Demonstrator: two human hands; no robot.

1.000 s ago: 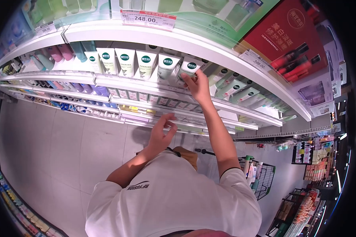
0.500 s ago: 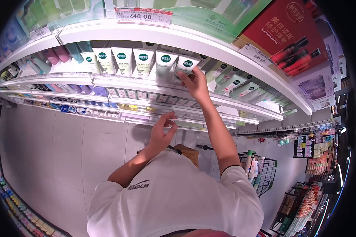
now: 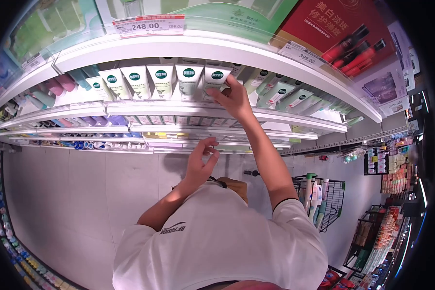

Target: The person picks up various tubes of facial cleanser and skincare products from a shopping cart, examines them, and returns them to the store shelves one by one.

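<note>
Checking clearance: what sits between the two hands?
In the head view, a white shelf edge with small label strips crosses between the right hand on the tube and the left hand.

At the right hand's fingers (image 3: 227,94) stands a white tube (image 3: 214,82) with a dark green round badge, pale green lower down. The tubes (image 3: 162,81) left of the fingers repeat that pattern. The shelf (image 3: 145,48) above them is white, its price tag (image 3: 149,24) red and white. The box (image 3: 345,34) up to the right is red. The shirt (image 3: 217,241) is white with dark lettering.
</note>
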